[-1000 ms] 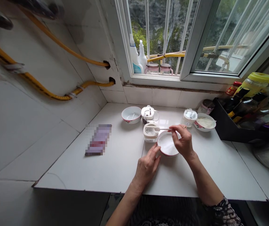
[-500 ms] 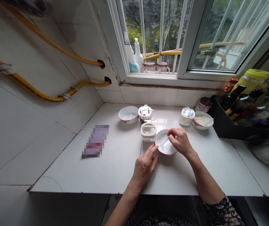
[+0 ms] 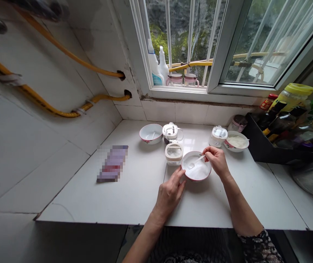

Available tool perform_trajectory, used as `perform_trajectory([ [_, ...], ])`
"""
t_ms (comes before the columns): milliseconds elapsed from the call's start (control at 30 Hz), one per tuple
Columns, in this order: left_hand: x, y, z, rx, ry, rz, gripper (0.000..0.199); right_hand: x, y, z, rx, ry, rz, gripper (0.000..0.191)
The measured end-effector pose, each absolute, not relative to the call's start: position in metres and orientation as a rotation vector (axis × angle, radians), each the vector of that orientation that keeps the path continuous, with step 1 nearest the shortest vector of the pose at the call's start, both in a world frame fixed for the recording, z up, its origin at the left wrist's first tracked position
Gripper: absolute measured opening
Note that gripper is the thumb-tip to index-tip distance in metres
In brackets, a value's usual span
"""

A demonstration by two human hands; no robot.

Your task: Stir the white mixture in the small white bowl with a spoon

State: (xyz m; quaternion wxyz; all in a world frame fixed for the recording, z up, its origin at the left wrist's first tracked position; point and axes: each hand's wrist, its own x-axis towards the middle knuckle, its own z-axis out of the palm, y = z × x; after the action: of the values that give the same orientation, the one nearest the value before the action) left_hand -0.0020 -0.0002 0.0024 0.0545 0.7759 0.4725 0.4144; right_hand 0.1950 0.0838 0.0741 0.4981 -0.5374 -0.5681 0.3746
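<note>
A white bowl (image 3: pixel 196 175) with a thin red rim stands on the counter, white contents inside. My right hand (image 3: pixel 217 160) pinches the handle of a white spoon (image 3: pixel 197 161), whose tip rests in the contents. At the bowl's left edge my left hand (image 3: pixel 170 191) touches the rim with its fingertips, fingers somewhat spread. Just behind and left of the bowl is a clear jar (image 3: pixel 173 154) with white contents. Another jar (image 3: pixel 170 130) with an open lid sits behind it.
An oval-looking bowl (image 3: pixel 151 134) with a spoon stands at the back. A lidded jar (image 3: pixel 219 136) and a bowl of white food (image 3: pixel 236 141) are at back right, beside a black bottle box (image 3: pixel 271 149). A pixelated purple object (image 3: pixel 114 163) lies left.
My right hand has moved slightly right and up with the spoon, showing more of the bowl's inside. My left hand stays at the rim. The view has shifted slightly.
</note>
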Motion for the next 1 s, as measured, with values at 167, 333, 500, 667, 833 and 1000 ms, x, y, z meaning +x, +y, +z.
perform_trajectory([
  [167,-0.002,0.0,0.001,2.349,1.435,1.254,0.043,0.198,0.088,0.074,-1.25,-1.231,1.03,0.011],
  [333,-0.002,0.0,0.001,2.353,1.43,1.259,0.042,0.192,0.09,0.076,-1.215,-1.17,1.05,0.01],
  [500,-0.002,0.0,0.0,2.367,1.451,1.246,0.045,0.173,0.087,0.076,-1.134,-1.252,0.91,0.014],
  [667,-0.002,0.001,0.0,2.361,1.429,1.266,0.048,0.159,0.079,0.071,-0.993,-1.768,0.337,0.014],
  [833,-0.003,0.0,0.0,2.349,1.435,1.26,0.049,0.158,0.079,0.068,-0.85,-2.105,0.004,0.025],
  [1000,-0.003,0.0,0.0,2.351,1.426,1.249,0.046,0.17,0.077,0.074,-1.022,-1.795,0.153,0.017],
])
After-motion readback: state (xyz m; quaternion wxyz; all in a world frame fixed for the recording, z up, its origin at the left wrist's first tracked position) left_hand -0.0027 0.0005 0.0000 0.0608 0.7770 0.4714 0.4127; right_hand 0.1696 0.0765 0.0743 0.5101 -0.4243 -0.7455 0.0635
